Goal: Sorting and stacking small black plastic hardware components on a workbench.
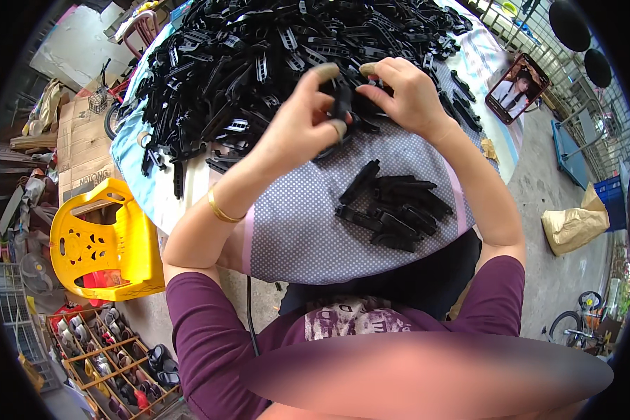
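At the far left of the frame a yellow plastic chair (94, 241) stands on the floor, with a rack of shoes (112, 357) below it in the lower left corner. Moving right, a big heap of black plastic clips (259, 63) covers the upper part of the round table (182, 203). Just above the centre, the left hand (304, 115) – a gold bangle (220, 208) on its wrist – is closed round a black plastic piece (341, 105), pinching it between thumb and fingers. The right hand (406, 94) meets it from the other side, fingertips gripping the same piece. Below them, right of centre, a small pile of assembled black clips (395, 206) lies on the dotted lilac cloth (301, 231). In the upper right a phone (516, 87) sits propped at the table's edge – its screen lit.
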`<state>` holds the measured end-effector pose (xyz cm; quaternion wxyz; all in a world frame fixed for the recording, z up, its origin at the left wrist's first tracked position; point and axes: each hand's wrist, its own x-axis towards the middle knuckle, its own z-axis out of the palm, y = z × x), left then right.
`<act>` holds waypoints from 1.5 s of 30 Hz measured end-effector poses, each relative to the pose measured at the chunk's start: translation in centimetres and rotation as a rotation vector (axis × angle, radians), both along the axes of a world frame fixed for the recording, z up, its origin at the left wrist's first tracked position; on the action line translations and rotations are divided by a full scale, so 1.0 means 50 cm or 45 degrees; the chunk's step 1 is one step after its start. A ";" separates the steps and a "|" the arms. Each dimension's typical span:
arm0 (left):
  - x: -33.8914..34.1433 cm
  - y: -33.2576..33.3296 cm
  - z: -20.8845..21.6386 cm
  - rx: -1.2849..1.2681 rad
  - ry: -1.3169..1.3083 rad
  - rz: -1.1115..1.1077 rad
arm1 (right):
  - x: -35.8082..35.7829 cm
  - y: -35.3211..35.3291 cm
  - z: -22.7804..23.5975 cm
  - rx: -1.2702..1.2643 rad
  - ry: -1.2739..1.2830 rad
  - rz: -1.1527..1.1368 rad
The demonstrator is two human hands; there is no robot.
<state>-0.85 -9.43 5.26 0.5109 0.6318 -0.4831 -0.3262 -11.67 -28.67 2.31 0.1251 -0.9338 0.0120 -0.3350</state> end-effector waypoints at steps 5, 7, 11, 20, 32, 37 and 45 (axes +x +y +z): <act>-0.022 -0.001 -0.022 0.068 0.032 -0.068 | 0.042 0.038 0.008 -0.119 0.056 -0.080; -0.016 -0.002 -0.018 0.105 0.068 -0.047 | 0.052 0.046 0.008 -0.104 0.164 -0.142; -0.006 -0.009 -0.020 0.069 0.121 -0.001 | 0.040 0.043 0.030 0.016 0.279 -0.138; -0.012 -0.012 -0.021 -0.030 0.240 0.088 | -0.018 0.046 0.054 0.638 -0.033 0.021; 0.016 -0.013 -0.015 0.170 0.449 -0.174 | -0.044 0.028 0.011 0.804 0.079 0.529; 0.027 -0.016 -0.020 0.225 0.645 -0.153 | -0.049 0.045 0.021 0.465 0.005 0.454; -0.001 -0.012 -0.009 -0.014 -0.087 0.006 | -0.048 0.067 0.030 0.523 -0.108 0.510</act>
